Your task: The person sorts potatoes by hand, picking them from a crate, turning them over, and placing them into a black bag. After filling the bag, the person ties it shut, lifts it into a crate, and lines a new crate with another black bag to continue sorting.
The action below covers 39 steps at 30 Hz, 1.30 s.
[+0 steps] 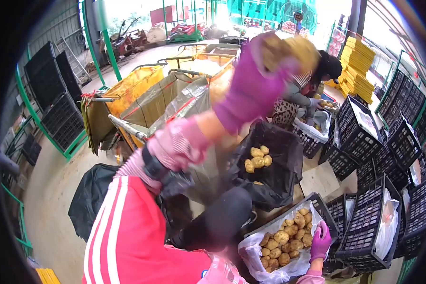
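Note:
My left hand [258,87], in a purple glove, is raised high across the middle of the view and blurred by motion. It is closed around potatoes [304,54], one yellowish and one browner, smeared at the fingertips. My right hand [321,242], gloved in purple too, lies at the right side of a black crate with a white plastic liner [253,258]. Its fingers are slightly apart, touching the liner edge beside the heap of potatoes [283,241]. Beyond that crate stands another lined with a black bag [286,168], with several pale potatoes [258,161] inside.
Black crates [367,227] with white liners are stacked along the right. Large yellow and grey sacks on frames [161,102] stand front left. A co-worker [298,87] bends over a lined crate at the back. Yellow crates [357,66] are piled behind, near a fan [298,16].

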Motion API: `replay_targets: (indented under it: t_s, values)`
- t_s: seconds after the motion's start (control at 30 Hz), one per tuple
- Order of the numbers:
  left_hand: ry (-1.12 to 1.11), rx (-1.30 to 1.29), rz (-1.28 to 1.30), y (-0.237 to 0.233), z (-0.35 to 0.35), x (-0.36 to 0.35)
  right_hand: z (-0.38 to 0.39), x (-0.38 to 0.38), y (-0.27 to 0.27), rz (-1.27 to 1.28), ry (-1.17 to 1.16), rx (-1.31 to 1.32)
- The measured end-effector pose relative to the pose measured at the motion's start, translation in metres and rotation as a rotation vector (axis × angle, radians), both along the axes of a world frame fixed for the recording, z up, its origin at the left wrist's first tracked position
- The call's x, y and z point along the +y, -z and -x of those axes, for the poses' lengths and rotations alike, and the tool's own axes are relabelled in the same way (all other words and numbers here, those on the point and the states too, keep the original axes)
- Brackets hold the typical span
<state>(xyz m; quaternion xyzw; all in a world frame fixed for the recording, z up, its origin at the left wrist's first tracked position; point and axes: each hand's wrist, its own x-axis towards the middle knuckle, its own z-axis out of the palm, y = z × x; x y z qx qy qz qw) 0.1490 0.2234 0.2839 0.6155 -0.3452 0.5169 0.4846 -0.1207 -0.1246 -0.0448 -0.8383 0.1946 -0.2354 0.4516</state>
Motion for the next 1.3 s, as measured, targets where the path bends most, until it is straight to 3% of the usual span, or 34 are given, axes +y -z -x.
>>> replay_targets:
  t_s: [0.03,0.07,0.1,0.17,0.23,0.3,0.37,0.47,0.5,0.53,0.57,0.63,0.67,0.7,0.73,0.8,0.87,0.9,0.93,0.97,1.03,1.1,1.13,1.3]
  values:
    - [0.108,0.004,0.064,-0.029,-0.020,0.028,0.001,0.002,-0.001,0.039,0.021,-0.002]
    - [-0.142,-0.067,-0.009,-0.049,-0.061,0.062,0.002,0.006,-0.008,0.082,0.043,0.000]
    - [-0.191,-0.197,-0.012,-0.065,-0.103,0.093,0.002,0.001,0.002,0.002,0.081,0.007]
    - [-0.607,0.117,-0.062,-0.083,-0.189,0.146,0.007,-0.001,0.012,0.109,0.080,0.045]
    - [-0.750,0.680,-0.205,-0.075,-0.238,0.176,0.016,-0.008,0.022,0.164,0.096,0.064]
    - [-0.785,0.861,-0.466,-0.055,-0.265,0.157,0.025,-0.008,0.018,0.193,0.134,0.094]
    - [-0.660,0.788,-0.656,-0.047,-0.266,0.096,0.029,-0.003,0.004,0.224,0.165,0.108]
    - [-0.011,0.456,-0.766,-0.032,-0.211,-0.039,0.028,-0.003,-0.003,0.151,0.202,0.059]
    - [0.274,0.243,-0.774,-0.015,-0.165,-0.081,0.029,-0.004,-0.003,0.203,0.198,0.045]
    - [0.482,0.101,-0.988,0.005,-0.141,-0.123,0.027,-0.006,-0.003,0.252,0.193,0.032]
    - [0.548,0.353,-0.938,0.038,-0.097,-0.162,0.025,-0.007,-0.003,0.249,0.191,0.012]
    - [0.717,0.110,-1.108,0.119,-0.021,-0.215,0.023,0.002,-0.022,0.186,0.199,-0.041]
    - [0.894,0.352,-1.245,0.164,0.018,-0.228,0.026,0.006,-0.032,0.163,0.216,-0.021]
    - [1.029,0.209,-1.319,0.217,0.045,-0.240,0.030,0.009,-0.042,0.185,0.209,-0.062]
    - [0.973,0.165,-1.434,0.274,0.070,-0.245,0.038,0.010,-0.048,0.237,0.211,-0.107]
    - [1.071,0.389,-1.682,0.350,0.108,-0.245,0.060,0.010,-0.055,0.245,0.225,-0.077]
    - [1.057,0.636,-1.673,0.427,0.135,-0.229,0.084,0.004,-0.066,0.144,0.170,-0.065]
    - [1.145,0.674,-1.523,0.482,0.140,-0.217,0.095,-0.002,-0.066,0.090,0.188,-0.070]
    - [1.037,0.618,-1.754,0.513,0.149,-0.200,0.107,-0.008,-0.066,0.049,0.203,-0.080]
    - [0.912,0.519,-1.962,0.531,0.151,-0.192,0.116,-0.014,-0.066,-0.035,0.224,-0.084]
    - [0.698,0.516,-2.086,0.544,0.165,-0.186,0.127,-0.023,-0.063,-0.100,0.302,-0.084]
    - [0.521,0.742,-1.945,0.553,0.178,-0.172,0.134,-0.024,-0.069,-0.135,0.348,-0.009]
    - [0.461,0.537,-1.953,0.573,0.177,-0.169,0.135,-0.025,-0.073,-0.145,0.317,0.033]
    - [0.419,0.520,-2.348,0.585,0.167,-0.219,0.128,-0.018,-0.076,-0.113,0.200,0.062]
